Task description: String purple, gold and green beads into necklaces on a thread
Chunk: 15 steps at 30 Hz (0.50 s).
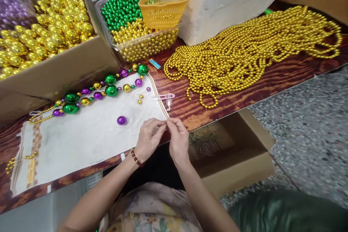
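My left hand [150, 138] and my right hand [178, 140] meet fingertip to fingertip at the table's front edge. Both are pinched closed; whatever lies between the fingertips is too small to make out. Just beyond them, pink-handled thread snips [166, 96] lie across the edge of a white cloth [78, 145]. On that cloth are a large purple bead [121, 120], small gold beads [140, 101] and a small purple bead [148, 89]. A strung necklace of green, purple and gold beads [111, 90] stretches along the cloth's far side.
Gold bead strands [244, 50] cover the table's right part. Behind stand a cardboard box of large gold beads [54, 69], a clear tub [146, 45] of green and gold beads with a yellow basket [163, 9], and a white block [217, 7]. An open carton [239, 170] sits below the edge.
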Tool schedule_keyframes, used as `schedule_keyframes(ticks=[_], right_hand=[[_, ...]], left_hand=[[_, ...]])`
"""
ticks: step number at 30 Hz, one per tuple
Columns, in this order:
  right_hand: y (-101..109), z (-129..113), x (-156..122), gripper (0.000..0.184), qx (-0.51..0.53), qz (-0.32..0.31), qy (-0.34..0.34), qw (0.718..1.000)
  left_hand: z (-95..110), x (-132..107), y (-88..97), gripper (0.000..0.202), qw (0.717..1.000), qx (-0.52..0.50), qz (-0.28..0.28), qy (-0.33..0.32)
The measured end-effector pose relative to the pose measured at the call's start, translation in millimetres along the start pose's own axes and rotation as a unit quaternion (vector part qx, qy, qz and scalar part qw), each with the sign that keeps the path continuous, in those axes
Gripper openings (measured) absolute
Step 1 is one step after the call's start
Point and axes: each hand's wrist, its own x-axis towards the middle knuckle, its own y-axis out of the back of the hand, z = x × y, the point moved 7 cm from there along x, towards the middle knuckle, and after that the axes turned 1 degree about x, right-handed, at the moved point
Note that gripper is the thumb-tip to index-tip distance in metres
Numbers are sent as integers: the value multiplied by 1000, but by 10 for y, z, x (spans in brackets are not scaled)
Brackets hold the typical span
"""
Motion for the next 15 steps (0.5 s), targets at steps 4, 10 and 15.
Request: schedule_keyframes(ticks=[4, 10, 15], right_hand=[[50, 23, 53, 19, 18, -2, -20, 1000], [-14, 36, 29, 24, 81, -41, -65, 994], [16, 70, 22, 28, 74, -32, -79, 994]], left_hand=[[75, 436, 102, 20, 992, 116, -4, -57], [63, 1410, -127, 24, 888, 442, -73, -100], [-41, 1734, -235, 27, 829, 539, -110, -102]])
